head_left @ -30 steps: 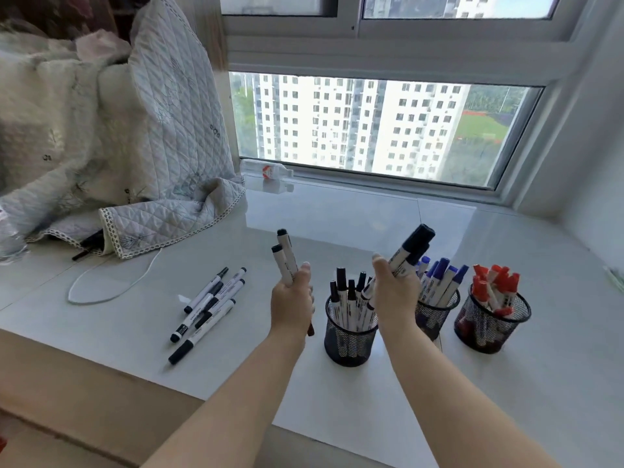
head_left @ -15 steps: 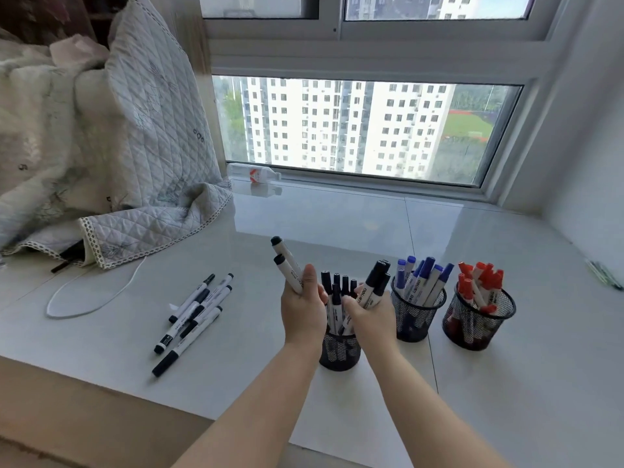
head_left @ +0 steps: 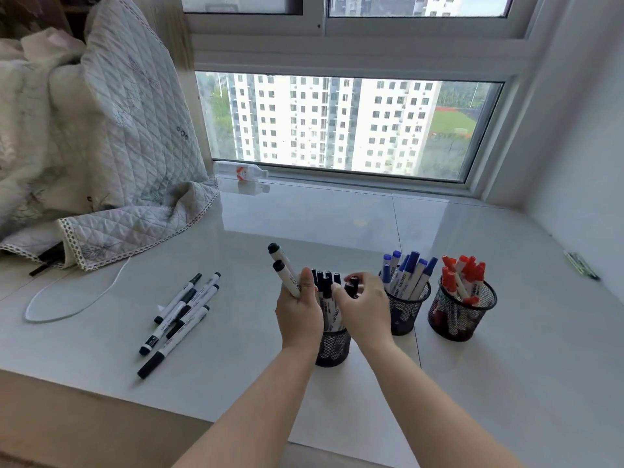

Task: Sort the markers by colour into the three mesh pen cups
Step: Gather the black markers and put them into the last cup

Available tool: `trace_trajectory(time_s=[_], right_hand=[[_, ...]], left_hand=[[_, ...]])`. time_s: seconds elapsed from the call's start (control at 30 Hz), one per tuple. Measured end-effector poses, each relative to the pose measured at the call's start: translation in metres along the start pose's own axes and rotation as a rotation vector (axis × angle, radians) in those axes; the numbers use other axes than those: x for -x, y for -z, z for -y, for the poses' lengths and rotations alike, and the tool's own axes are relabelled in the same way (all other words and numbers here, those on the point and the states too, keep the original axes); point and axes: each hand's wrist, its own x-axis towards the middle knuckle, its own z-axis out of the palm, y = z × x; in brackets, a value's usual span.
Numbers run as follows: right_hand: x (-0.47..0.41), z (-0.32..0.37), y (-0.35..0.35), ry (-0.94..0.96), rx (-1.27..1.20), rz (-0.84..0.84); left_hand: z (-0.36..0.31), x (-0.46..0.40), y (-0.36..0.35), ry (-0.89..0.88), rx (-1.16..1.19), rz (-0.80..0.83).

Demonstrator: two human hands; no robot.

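Right hand [head_left: 363, 307] is pinching black markers [head_left: 352, 288] into the crowded cup [head_left: 332, 344]; left hand [head_left: 299, 310] is gripping two [head_left: 285, 271]. Forcing them risks tipping it.

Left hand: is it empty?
No, the left hand grips two black markers beside the black cup.

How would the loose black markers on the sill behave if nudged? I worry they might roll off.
The loose black markers look round and lie on a glossy sill, so they would probably roll or slide easily. They seem stiff and light. Lying partly across one another, a nudged one would likely move its neighbours too.
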Motion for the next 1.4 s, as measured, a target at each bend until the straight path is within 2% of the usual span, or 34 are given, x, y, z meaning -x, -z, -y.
trace_trajectory(time_s=[0.07,0.2,0.43,0.6,0.77,0.87,1.1,1.23,1.33,1.4], right_hand=[[0.001,0.002,0.001,0.028,-0.077,-0.014],[0.005,-0.005,-0.002,0.080,-0.060,-0.006],[0.008,-0.007,-0.005,0.048,-0.077,0.003],[0.010,-0.008,-0.006,0.057,-0.045,-0.003],[0.011,-0.009,-0.005,0.064,-0.033,0.008],[0.011,-0.008,-0.004,0.069,-0.034,0.006],[0.013,-0.005,-0.002,0.064,-0.039,0.013],[0.015,-0.005,-0.002,0.075,-0.023,0.016],[0.016,-0.002,-0.001,0.082,0.002,0.017],[0.015,-0.001,0.000,0.076,0.013,0.031]], left_hand=[[0.005,0.002,0.001,0.005,-0.033,0.009],[0.018,0.005,0.003,0.056,-0.079,0.009],[0.011,0.005,0.003,0.058,-0.082,0.054],[0.000,0.004,0.008,-0.132,-0.103,0.031],[0.003,0.001,0.012,-0.384,-0.306,0.044],[0.005,0.002,0.014,-0.478,-0.365,0.072],[0.013,0.006,0.018,-0.538,-0.404,0.103],[0.016,0.007,0.021,-0.550,-0.583,0.050],[0.015,0.004,0.026,-0.556,-0.706,0.092],[0.014,0.000,0.033,-0.623,-0.796,0.129]])
